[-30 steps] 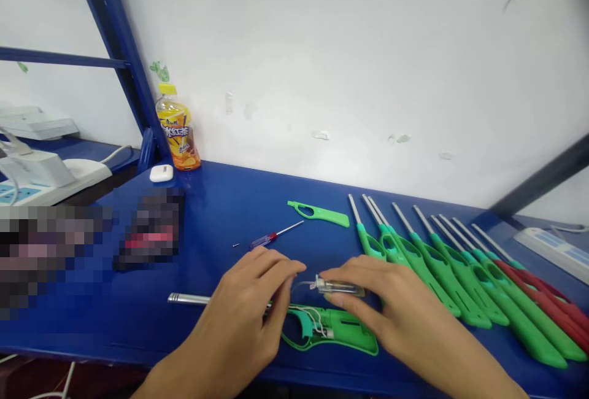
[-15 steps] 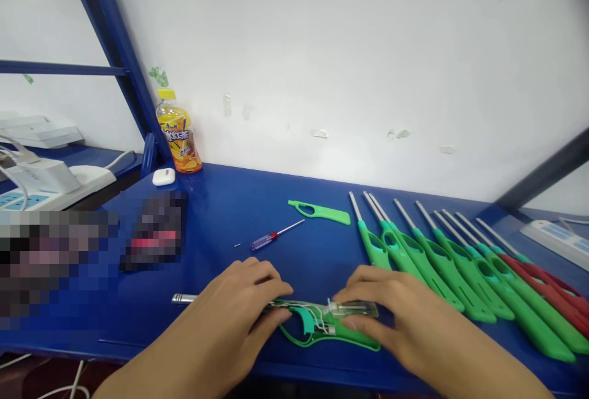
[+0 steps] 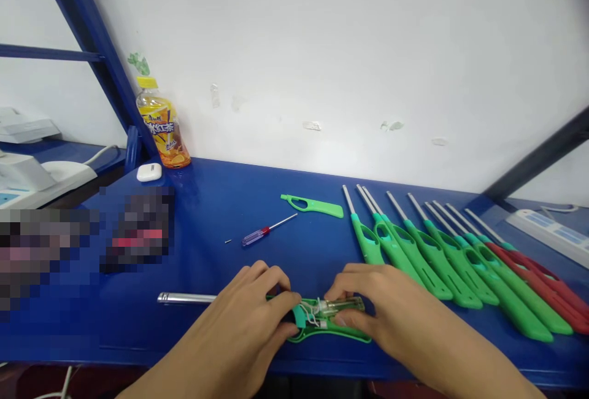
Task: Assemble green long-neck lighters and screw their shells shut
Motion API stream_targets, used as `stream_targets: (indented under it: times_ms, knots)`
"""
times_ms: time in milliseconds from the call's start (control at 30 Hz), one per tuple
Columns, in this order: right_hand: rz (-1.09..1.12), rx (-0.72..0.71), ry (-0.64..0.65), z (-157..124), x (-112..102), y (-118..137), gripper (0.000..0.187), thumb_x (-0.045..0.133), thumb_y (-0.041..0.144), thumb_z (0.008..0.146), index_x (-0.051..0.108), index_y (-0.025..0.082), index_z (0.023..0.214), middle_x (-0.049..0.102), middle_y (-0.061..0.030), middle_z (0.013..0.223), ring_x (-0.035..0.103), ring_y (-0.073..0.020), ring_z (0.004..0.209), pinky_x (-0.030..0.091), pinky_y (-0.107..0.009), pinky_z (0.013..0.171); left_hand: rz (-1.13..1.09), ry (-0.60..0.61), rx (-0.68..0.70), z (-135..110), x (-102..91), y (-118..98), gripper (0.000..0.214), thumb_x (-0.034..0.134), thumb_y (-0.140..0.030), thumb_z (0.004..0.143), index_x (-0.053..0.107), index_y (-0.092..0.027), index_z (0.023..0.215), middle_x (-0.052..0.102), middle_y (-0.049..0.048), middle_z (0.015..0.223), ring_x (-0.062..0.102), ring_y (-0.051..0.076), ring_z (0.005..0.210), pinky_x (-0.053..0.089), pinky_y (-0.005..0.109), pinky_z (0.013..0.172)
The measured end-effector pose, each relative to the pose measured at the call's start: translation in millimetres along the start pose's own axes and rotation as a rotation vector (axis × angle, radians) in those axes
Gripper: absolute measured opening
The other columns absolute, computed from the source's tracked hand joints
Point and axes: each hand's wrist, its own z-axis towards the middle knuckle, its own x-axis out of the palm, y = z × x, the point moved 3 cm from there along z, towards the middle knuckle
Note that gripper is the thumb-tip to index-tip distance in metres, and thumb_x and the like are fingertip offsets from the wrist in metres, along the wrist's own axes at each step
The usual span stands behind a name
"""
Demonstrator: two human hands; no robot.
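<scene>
An opened green long-nosed lighter [image 3: 347, 333] lies near the table's front edge, its metal tube [image 3: 186, 298] pointing left. My left hand [image 3: 251, 313] grips its middle, thumb and fingers at the teal trigger [image 3: 300, 315]. With my right hand [image 3: 370, 294] I pinch the clear fuel tank [image 3: 341, 306], which sits over the handle half, slightly tilted. White wires [image 3: 311, 310] run between trigger and tank. Beyond my hands lie the loose green half shell [image 3: 324, 207], a purple-handled screwdriver [image 3: 256, 236] and a small screw [image 3: 228, 241].
Several green lighters [image 3: 432, 282] and red ones [image 3: 529, 267] lie in a row at the right. A drink bottle [image 3: 163, 132] and a white earphone case [image 3: 150, 172] stand back left. A power strip [image 3: 552, 230] is far right; a blurred dark object [image 3: 138, 233] lies left.
My left fingers have shifted right along the lighter onto the trigger area. The tank end in my right hand is now tilted a little upward. The view has moved slightly.
</scene>
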Motion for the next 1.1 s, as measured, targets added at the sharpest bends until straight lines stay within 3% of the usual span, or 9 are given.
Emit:
stream_targets:
  times_ms: [167, 467, 633, 867, 967, 1100]
  knots:
    - [-0.002, 0.008, -0.007, -0.1, -1.8, 2.2, 0.026, 0.077, 0.004, 0.089, 0.078, 0.03, 0.093, 0.073, 0.0051, 0.09, 0.067, -0.0159, 0.078, 0.045, -0.028, 0.071, 0.03, 0.019, -0.011, -1.1, 1.1, -2.0, 0.023, 0.059, -0.004, 0.099, 0.07, -0.022, 0.107, 0.066, 0.005, 0.11, 0.063, 0.028, 0.097, 0.054, 0.048, 0.089]
    - [0.02, 0.0, 0.003, -1.6, -0.1, -2.6, 0.027, 0.077, 0.008, 0.09, 0.08, 0.033, 0.099, 0.075, 0.0049, 0.096, 0.07, -0.0172, 0.083, 0.049, -0.029, 0.078, 0.054, 0.042, -0.021, -3.5, 6.4, -4.7, 0.028, 0.046, -0.002, 0.1, 0.068, -0.02, 0.103, 0.061, 0.0074, 0.109, 0.061, 0.024, 0.089, 0.057, 0.038, 0.079]
    - [0.036, -0.003, 0.021, -1.8, -1.3, -1.7, 0.023, 0.077, 0.013, 0.092, 0.083, 0.033, 0.102, 0.077, 0.0028, 0.099, 0.072, -0.0183, 0.086, 0.052, -0.028, 0.084, 0.074, 0.041, -0.054, -3.0, 6.2, -4.9, 0.03, 0.047, -0.003, 0.099, 0.07, -0.023, 0.104, 0.063, 0.0053, 0.107, 0.062, 0.021, 0.087, 0.056, 0.034, 0.083]
    - [0.021, -0.051, 0.012, -5.2, -3.1, -1.9, 0.022, 0.072, 0.013, 0.095, 0.083, 0.029, 0.104, 0.079, -0.0009, 0.1, 0.073, -0.0191, 0.087, 0.053, -0.028, 0.084, 0.091, 0.1, -0.047, -2.4, 4.2, -5.8, 0.033, 0.048, -0.002, 0.098, 0.071, -0.024, 0.105, 0.066, 0.0053, 0.109, 0.063, 0.023, 0.088, 0.054, 0.036, 0.082]
    - [0.028, -0.044, 0.01, -5.2, -2.1, -5.2, 0.025, 0.073, 0.009, 0.092, 0.082, 0.029, 0.105, 0.079, 0.0003, 0.102, 0.073, -0.0193, 0.09, 0.053, -0.028, 0.086, 0.093, 0.06, -0.031, -2.0, 2.3, -7.6, 0.031, 0.049, -0.003, 0.099, 0.071, -0.024, 0.106, 0.066, 0.0049, 0.108, 0.063, 0.022, 0.087, 0.054, 0.033, 0.079]
    - [0.037, -0.021, 0.009, -3.5, -2.4, -5.9, 0.026, 0.073, 0.008, 0.092, 0.08, 0.031, 0.103, 0.078, 0.0015, 0.102, 0.073, -0.0192, 0.091, 0.052, -0.03, 0.089, 0.101, -0.007, -0.037, -3.2, 1.9, -10.3, 0.015, 0.056, -0.018, 0.104, 0.07, -0.024, 0.106, 0.065, 0.0047, 0.108, 0.063, 0.022, 0.089, 0.055, 0.034, 0.083]
